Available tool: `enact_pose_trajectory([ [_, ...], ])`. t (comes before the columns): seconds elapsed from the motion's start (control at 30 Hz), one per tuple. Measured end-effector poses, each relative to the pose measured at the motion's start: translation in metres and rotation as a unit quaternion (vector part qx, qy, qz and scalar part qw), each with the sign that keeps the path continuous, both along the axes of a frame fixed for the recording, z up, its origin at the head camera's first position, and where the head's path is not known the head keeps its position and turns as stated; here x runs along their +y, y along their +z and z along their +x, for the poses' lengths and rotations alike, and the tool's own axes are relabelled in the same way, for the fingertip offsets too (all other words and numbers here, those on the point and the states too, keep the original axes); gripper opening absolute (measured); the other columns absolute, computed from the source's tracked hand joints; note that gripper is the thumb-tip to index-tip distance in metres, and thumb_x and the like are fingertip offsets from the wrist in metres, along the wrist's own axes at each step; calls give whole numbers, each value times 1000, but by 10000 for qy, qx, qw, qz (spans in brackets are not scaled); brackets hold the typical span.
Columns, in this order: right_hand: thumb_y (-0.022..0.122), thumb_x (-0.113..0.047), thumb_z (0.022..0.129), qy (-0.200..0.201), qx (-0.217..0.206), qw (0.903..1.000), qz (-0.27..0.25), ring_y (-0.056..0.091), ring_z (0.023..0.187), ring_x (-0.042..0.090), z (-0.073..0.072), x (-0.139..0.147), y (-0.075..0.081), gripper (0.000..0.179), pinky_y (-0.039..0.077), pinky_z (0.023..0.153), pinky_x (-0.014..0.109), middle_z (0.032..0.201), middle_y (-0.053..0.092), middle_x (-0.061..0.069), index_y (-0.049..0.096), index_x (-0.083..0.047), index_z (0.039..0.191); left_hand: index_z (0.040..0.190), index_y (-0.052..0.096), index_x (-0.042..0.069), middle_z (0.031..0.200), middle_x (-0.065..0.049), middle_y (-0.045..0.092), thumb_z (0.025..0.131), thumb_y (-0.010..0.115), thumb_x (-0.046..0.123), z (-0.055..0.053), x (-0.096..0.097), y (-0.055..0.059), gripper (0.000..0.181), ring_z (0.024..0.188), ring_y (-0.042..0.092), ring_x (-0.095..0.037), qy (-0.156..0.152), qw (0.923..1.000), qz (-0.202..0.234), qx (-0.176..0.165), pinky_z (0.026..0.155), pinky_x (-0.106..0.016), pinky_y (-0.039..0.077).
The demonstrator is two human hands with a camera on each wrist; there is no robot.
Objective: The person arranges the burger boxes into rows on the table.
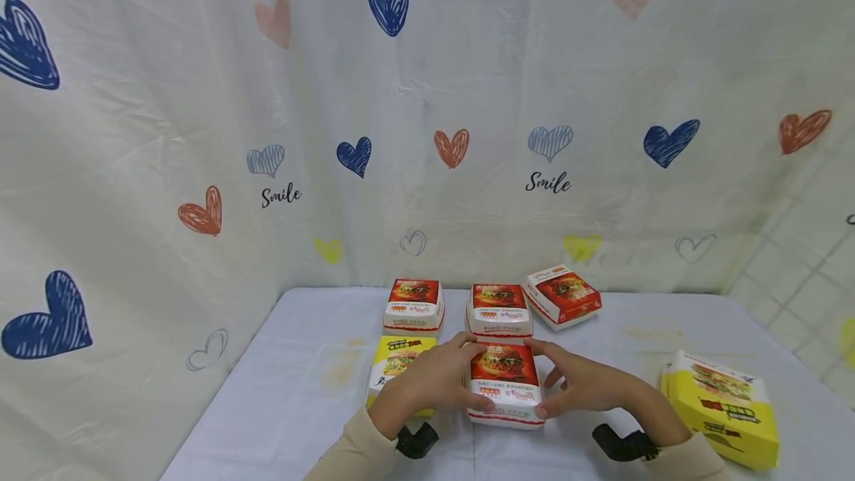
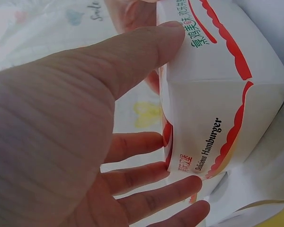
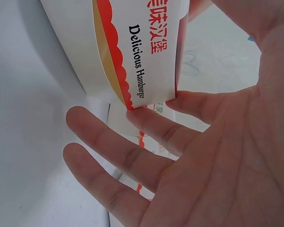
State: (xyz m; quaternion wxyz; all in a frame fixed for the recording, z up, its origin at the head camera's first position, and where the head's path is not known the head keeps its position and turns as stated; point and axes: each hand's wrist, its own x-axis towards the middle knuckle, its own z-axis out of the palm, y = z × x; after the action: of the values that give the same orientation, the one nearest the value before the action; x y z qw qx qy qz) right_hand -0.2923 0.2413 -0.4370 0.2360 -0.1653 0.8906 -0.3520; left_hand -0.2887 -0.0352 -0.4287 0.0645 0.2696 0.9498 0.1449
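Note:
A red and white hamburger box (image 1: 505,386) sits at the front of the middle column, between the two hands. The left hand (image 1: 434,375) holds its left side, thumb (image 2: 168,40) on the near face and fingertips at the far corner. On the other side the right hand (image 1: 588,383) grips it, thumb at the near right corner and fingertips (image 3: 177,101) along the far edge; its other fingers are spread. Directly behind stands another red and white box (image 1: 499,310). Beneath the left wrist, a yellow burger box (image 1: 394,362) is partly hidden.
At the back left is a red and white box (image 1: 414,306). A further red box (image 1: 564,295) lies turned at an angle at the back right. A larger yellow box (image 1: 724,410) stands beyond the right forearm. The white-covered table (image 1: 267,399) meets a heart-printed curtain (image 1: 467,95).

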Motion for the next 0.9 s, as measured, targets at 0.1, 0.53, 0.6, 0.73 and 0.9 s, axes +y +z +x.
enact_pose_trajectory([
  [0.1, 88, -37, 79, -26, -8, 10000, 19, 58, 111, 27, 1, 0, 0, 109, 58, 86, 48, 156, 37, 21, 21, -11, 162, 150, 51, 27, 155, 4, 46, 75, 80, 67, 0, 0, 0, 89, 123, 56, -13, -7, 10000, -12, -1, 103, -39, 53],
  [0.53, 88, -39, 79, 24, 16, 10000, 86, 59, 112, 27, 2, 2, 1, 109, 57, 86, 49, 155, 38, 21, 21, -11, 161, 149, 49, 33, 153, 5, 46, 75, 80, 67, 1, -1, 1, 87, 120, 55, -13, 5, 10000, 30, -90, 101, -40, 54],
  [0.6, 87, -39, 80, 61, 27, 10000, 52, 59, 113, 28, 2, 4, 2, 109, 58, 86, 49, 157, 37, 22, 21, -11, 162, 150, 49, 35, 156, 5, 44, 75, 79, 68, 1, -1, 2, 87, 125, 53, -15, 87, 9999, 45, -120, 102, -43, 53],
  [0.73, 87, -38, 80, 68, 45, 10000, -40, 59, 116, 29, 2, 7, 5, 108, 58, 87, 51, 157, 35, 24, 20, -13, 162, 150, 48, 37, 160, 4, 41, 78, 74, 70, 2, -1, 2, 83, 135, 50, -20, 286, 9993, 147, -202, 104, -49, 52],
  [0.9, 83, -38, 85, -44, 218, 9997, -88, 60, 117, 29, 3, 14, 15, 103, 57, 88, 52, 156, 36, 26, 20, -11, 162, 146, 54, 34, 153, 4, 49, 85, 71, 66, 2, 1, 3, 71, 132, 53, -19, 316, 9984, 392, 258, 105, -47, 52],
])
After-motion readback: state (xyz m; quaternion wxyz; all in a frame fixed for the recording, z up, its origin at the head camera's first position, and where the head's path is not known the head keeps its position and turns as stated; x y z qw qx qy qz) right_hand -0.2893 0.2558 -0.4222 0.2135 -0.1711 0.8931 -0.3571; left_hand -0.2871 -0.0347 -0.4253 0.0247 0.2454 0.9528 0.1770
